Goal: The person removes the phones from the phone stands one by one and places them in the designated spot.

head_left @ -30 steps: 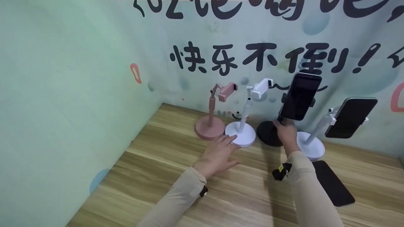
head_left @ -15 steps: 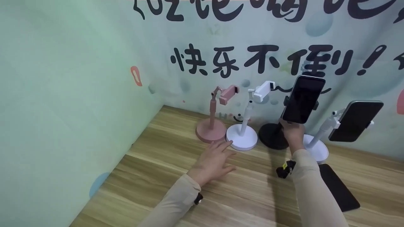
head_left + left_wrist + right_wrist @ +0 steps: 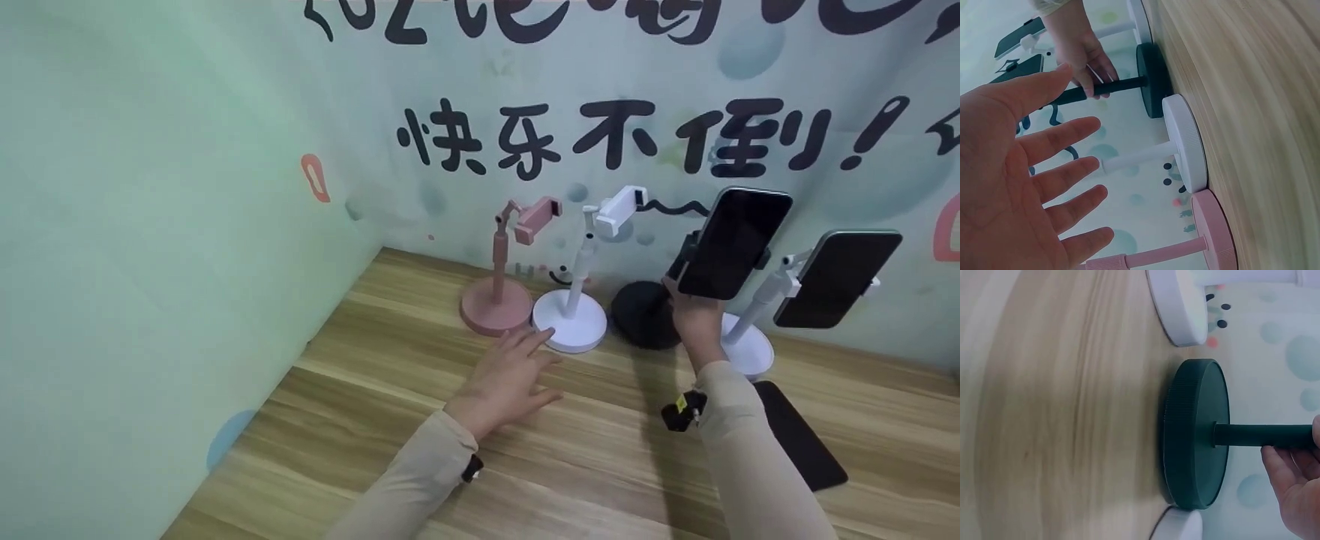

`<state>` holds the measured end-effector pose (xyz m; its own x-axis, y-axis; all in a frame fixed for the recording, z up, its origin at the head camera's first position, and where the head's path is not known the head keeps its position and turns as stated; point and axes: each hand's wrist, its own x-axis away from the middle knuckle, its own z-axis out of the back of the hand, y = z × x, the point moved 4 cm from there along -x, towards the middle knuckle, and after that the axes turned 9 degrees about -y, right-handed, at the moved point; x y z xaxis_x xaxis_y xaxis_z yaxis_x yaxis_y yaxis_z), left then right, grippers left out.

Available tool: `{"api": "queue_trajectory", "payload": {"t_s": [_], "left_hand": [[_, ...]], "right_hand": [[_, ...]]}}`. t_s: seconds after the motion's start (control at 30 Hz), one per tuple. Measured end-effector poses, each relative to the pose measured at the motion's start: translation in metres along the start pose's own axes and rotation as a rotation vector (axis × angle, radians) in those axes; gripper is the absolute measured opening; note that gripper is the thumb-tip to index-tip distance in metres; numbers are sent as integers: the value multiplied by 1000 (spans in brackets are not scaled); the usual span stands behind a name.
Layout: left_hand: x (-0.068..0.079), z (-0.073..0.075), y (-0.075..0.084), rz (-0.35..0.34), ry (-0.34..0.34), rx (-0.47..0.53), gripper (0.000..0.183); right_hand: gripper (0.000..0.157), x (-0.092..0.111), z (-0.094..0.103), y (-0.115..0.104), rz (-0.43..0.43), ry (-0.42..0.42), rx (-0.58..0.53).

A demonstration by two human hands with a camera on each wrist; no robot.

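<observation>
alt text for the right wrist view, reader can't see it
A right hand holds a dark round-based stand by its post on a wooden table. Part of a white stand shows on either side; the image is turned sideways.

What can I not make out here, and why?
Head: fingers of the right hand on the black stand, partly hidden by its phone.
Head: part of the black slab, covered by the right sleeve.
Left wrist: clamp of the phoneless white stand, behind the left hand.
Right wrist: that phone, beyond the right edge.
</observation>
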<state>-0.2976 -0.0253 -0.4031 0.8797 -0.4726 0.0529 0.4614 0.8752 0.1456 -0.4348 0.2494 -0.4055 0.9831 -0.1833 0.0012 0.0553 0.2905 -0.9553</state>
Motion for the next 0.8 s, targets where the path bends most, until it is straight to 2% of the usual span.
{"api": "queue_trajectory", "payload": {"t_s": [0.23,0.33,0.43,0.5,0.57,0.67,0.8], "left_hand": [[-1,0,8,-18,-2,20,51],[-3,3,12,-28,3,13,51],[-5,6,16,-35,-1,0,51],[-6,8,19,-39,-3,-6,50],[-6,7,22,-43,-9,-2,50],[-7,5,26,-48,-18,-1,51],[-7,3,29,-52,-21,-14,52]], "right_hand": [[72,20,14,-18,3,-38,119],[69,27,18,-23,-35,-57,30],[57,35,20,-27,-24,-104,-41],[42,42,22,-29,19,-119,62],[35,49,23,-29,66,-133,176],[42,60,22,-28,88,-144,317],[47,75,18,-27,82,-212,338]]}}
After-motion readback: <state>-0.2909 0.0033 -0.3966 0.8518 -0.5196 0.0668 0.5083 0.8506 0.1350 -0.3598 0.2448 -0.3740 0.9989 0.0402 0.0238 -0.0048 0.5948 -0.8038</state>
